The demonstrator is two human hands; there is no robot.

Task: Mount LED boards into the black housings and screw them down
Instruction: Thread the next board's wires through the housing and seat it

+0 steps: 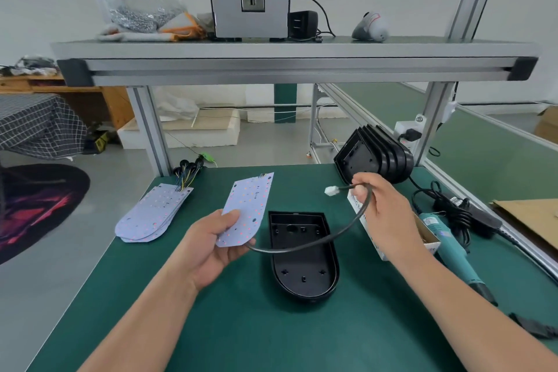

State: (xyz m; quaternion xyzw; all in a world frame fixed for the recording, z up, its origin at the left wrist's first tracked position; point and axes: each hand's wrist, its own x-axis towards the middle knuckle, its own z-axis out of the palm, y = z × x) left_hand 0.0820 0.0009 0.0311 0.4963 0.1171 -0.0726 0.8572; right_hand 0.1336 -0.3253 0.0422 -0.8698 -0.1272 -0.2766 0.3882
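My left hand holds a white LED board by its lower rounded end, raised above the green mat. A black cable runs from under the board, arching over an open black housing that lies flat on the mat. My right hand pinches that cable near its white connector, held up to the right of the board.
A stack of LED boards with wires lies at the left. Several black housings lean together at the back right. A teal electric screwdriver, a small box and black cords lie at the right. An overhead shelf holds a grey machine.
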